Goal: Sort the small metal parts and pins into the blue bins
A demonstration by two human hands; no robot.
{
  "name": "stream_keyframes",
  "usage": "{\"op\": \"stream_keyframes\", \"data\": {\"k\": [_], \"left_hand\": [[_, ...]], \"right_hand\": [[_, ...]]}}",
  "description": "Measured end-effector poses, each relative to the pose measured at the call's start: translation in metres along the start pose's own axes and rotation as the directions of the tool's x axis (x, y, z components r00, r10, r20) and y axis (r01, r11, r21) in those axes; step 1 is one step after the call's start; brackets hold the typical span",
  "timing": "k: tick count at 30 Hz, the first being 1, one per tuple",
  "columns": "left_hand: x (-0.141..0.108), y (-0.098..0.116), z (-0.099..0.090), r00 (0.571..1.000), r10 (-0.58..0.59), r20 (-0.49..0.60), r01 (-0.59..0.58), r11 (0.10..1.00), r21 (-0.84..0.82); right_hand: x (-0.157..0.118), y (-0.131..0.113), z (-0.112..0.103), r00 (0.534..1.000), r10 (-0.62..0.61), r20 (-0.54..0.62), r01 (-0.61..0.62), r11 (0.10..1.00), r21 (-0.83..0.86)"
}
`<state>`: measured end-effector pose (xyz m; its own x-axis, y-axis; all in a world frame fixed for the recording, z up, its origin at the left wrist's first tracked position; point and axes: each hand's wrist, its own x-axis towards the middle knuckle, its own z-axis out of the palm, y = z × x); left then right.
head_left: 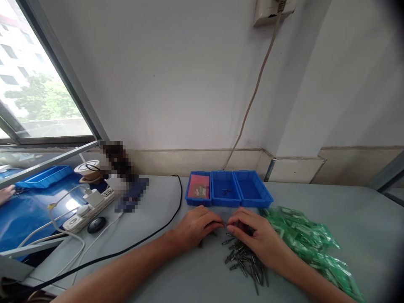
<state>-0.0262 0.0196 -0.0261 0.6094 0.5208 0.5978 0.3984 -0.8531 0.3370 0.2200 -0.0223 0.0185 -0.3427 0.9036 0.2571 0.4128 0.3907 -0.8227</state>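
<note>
Your left hand (pixel 196 227) and right hand (pixel 252 235) pinch one small pin (pixel 224 224) between fingertips, just behind the pin pile (pixel 244 261).

Small assembly workshop: parts bins (pixel 229 188), metal pins (pixel 246 261).

— Where's the light from?
— Daylight through the large glass window (pixel 34 92) on the left; it's overexposed, and glares on the glossy blue sheet (pixel 25 210) below.
— Sharpness?
— Fair centrally; edges bend, corners darken, one patch is pixelated.
</note>
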Motion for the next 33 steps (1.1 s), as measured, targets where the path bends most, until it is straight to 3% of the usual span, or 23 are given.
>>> {"op": "stream_keyframes", "data": {"k": [6, 13, 17, 22, 26, 33], "left_hand": [[0.002, 0.002, 0.000, 0.998, 0.038, -0.046, -0.039, 0.999, -0.018], [0.002, 0.002, 0.001, 0.999, 0.053, 0.012, -0.053, 0.998, -0.029], [0.002, 0.000, 0.002, 1.000, 0.031, -0.005, -0.031, 0.999, -0.008], [0.004, -0.003, 0.001, 1.000, 0.025, -0.013, -0.024, 0.999, 0.042], [0.005, -0.003, 0.000, 0.996, 0.079, -0.049, -0.077, 0.996, 0.053], [0.004, -0.007, 0.002, 0.991, 0.107, -0.083, -0.107, 0.994, 0.004]], "right_hand": [[-0.002, 0.005, 0.002, 1.000, -0.030, 0.000, 0.030, 0.999, -0.031], [-0.003, 0.003, 0.003, 0.998, -0.042, 0.046, 0.045, 0.997, -0.066], [-0.005, 0.000, 0.002, 1.000, -0.011, 0.010, 0.012, 0.999, -0.047], [-0.003, 0.002, -0.002, 0.986, 0.131, -0.101, -0.114, 0.981, 0.154], [0.001, 0.002, -0.006, 0.965, 0.207, -0.160, -0.136, 0.919, 0.370], [0.002, -0.002, -0.008, 0.942, 0.270, -0.201, -0.156, 0.880, 0.450]]}}
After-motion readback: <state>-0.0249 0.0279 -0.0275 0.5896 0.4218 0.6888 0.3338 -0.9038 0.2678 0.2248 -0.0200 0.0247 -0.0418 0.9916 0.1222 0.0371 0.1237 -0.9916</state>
